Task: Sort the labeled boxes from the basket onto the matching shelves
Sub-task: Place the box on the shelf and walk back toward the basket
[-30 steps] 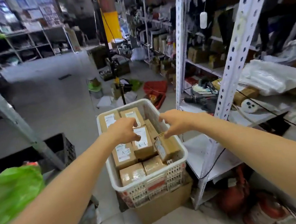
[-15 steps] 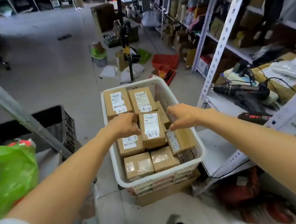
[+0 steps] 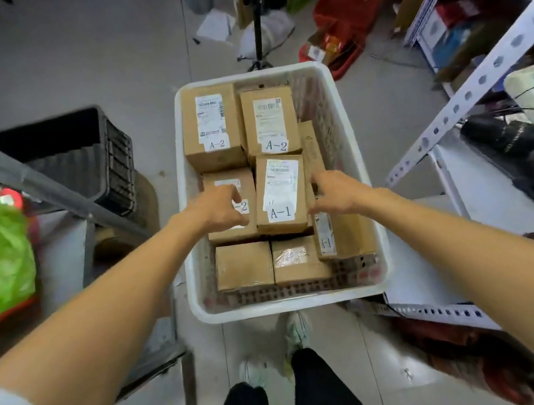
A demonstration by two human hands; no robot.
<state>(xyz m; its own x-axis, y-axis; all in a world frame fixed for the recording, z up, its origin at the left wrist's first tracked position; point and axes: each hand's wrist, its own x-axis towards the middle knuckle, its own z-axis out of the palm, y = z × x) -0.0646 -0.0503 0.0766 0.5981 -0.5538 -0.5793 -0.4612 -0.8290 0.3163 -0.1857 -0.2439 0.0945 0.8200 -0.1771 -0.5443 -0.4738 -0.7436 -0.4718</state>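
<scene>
Head cam looks straight down into the white basket (image 3: 190,234), which stands btwn a black crate (image 3: 77,151) at left and a white shelf rack (image 3: 470,88) at right, so the boxes are a short reach from the shelving.

The A-1 box (image 3: 280,197) lies label-up on the top layer, approx mid-basket and higher than its neighbours. That likely makes it the easy first pick. Both hands flank it.

- The left hand (image 3: 221,209) rests over the A-2 box (image 3: 212,184) just left of it. Its fingers are loosely curled and hold nothing: a strip of the A-2 label shows btwn the fingertips and the A-1 box.
- The right hand (image 3: 337,193) is at the box's right edge, fingers bent down into the gap beside a thin box (image 3: 311,147) stood on edge. Can't tell if they grip or only touch.

One hand per side suits a box packed tight w/ no room to get under it.

The far A-2 boxes (image 3: 212,127) lie labels up, so their codes read before lifting. A second A-1 box (image 3: 346,235) sits tipped at near right, label facing left. The plain boxes (image 3: 243,264), w/o visible codes, fill the near row. The basket is nearly full, so sorting looks early.
</scene>
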